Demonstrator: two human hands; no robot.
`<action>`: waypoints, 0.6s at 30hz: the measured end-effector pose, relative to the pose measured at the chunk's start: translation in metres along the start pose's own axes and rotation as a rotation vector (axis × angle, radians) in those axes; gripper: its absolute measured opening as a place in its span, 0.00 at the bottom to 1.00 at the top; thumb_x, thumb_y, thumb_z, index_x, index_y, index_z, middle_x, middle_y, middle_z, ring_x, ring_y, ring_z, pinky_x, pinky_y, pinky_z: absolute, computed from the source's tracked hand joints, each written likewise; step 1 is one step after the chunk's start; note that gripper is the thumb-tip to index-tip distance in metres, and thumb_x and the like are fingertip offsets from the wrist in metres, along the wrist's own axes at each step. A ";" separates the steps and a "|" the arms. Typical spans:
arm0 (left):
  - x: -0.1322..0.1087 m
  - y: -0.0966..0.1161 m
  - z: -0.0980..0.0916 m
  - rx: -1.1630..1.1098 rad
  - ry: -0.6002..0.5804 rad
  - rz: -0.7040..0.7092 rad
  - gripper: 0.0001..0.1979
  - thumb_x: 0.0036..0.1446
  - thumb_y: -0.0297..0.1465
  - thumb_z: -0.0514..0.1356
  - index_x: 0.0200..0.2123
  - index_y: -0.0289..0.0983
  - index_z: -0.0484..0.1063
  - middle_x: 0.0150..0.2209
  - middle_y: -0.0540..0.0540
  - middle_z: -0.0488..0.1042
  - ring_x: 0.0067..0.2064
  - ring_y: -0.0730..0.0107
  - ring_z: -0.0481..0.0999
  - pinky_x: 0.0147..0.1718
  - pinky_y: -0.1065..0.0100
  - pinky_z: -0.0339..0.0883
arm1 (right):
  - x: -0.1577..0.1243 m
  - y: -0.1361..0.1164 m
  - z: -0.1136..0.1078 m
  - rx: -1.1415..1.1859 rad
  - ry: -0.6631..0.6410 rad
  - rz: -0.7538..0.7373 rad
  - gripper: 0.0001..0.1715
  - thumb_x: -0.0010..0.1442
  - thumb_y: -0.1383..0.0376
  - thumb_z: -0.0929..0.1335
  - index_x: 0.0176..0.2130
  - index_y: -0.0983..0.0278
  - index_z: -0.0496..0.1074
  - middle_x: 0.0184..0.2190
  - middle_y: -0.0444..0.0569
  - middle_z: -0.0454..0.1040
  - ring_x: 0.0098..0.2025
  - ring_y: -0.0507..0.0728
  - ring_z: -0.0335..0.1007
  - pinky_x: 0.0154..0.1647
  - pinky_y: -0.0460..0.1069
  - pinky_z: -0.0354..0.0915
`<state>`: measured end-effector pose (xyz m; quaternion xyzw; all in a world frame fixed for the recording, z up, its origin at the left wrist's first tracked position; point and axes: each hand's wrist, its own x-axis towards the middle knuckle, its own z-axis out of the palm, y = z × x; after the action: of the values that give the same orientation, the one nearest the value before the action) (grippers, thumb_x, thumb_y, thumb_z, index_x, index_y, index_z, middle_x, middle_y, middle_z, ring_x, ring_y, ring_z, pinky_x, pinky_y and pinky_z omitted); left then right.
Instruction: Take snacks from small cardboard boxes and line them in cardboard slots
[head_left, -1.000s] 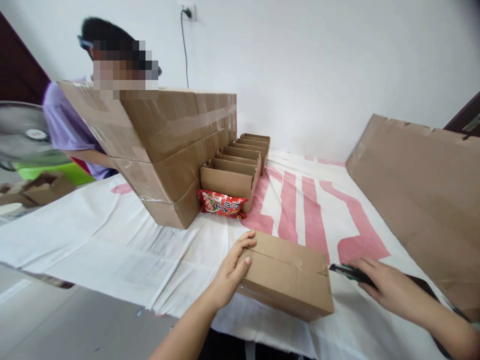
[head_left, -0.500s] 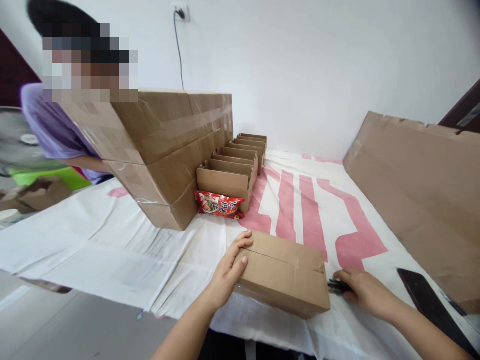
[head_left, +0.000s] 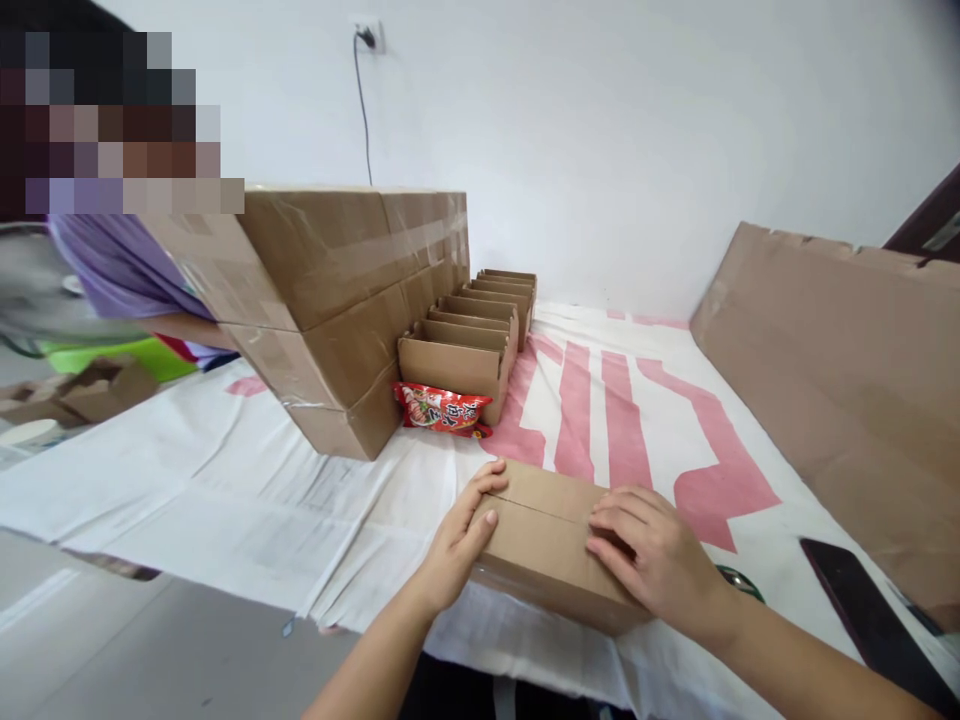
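Creased cloth underlies the carton; pale wall beyond — 1 socket.

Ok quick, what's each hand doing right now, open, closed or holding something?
Left hand: open, resting against one end of the box.
Right hand: curled over the box's top; whether its grip is closed on anything can't be told.

One bare left hand, thumb apart from fingers, on the left end of the brown oblong cardboard box; one bare right hand, fingers curled, over its right half on my feed.
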<state>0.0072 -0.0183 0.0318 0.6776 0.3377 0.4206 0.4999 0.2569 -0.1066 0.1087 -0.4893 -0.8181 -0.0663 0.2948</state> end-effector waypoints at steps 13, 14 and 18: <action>-0.001 0.001 -0.001 -0.006 0.014 0.000 0.24 0.62 0.50 0.55 0.52 0.41 0.70 0.68 0.38 0.60 0.70 0.48 0.55 0.68 0.45 0.47 | -0.015 0.003 -0.012 0.094 0.108 0.077 0.08 0.67 0.72 0.61 0.39 0.61 0.67 0.36 0.50 0.75 0.38 0.55 0.74 0.38 0.49 0.72; -0.001 0.001 -0.001 -0.007 0.014 -0.002 0.24 0.62 0.50 0.55 0.52 0.41 0.70 0.68 0.38 0.60 0.70 0.48 0.55 0.68 0.45 0.47 | -0.024 -0.001 -0.015 0.076 0.128 -0.004 0.08 0.67 0.72 0.62 0.40 0.61 0.68 0.36 0.50 0.76 0.39 0.55 0.75 0.39 0.50 0.72; -0.001 0.002 0.000 -0.014 0.010 -0.006 0.23 0.62 0.49 0.55 0.52 0.40 0.70 0.68 0.38 0.59 0.70 0.48 0.54 0.68 0.46 0.47 | -0.087 -0.018 0.000 0.084 -0.060 -0.317 0.10 0.67 0.71 0.62 0.42 0.62 0.71 0.33 0.49 0.80 0.33 0.55 0.76 0.34 0.50 0.72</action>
<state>0.0065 -0.0201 0.0335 0.6709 0.3395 0.4249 0.5041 0.2721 -0.1815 0.0640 -0.3429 -0.8956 -0.0630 0.2763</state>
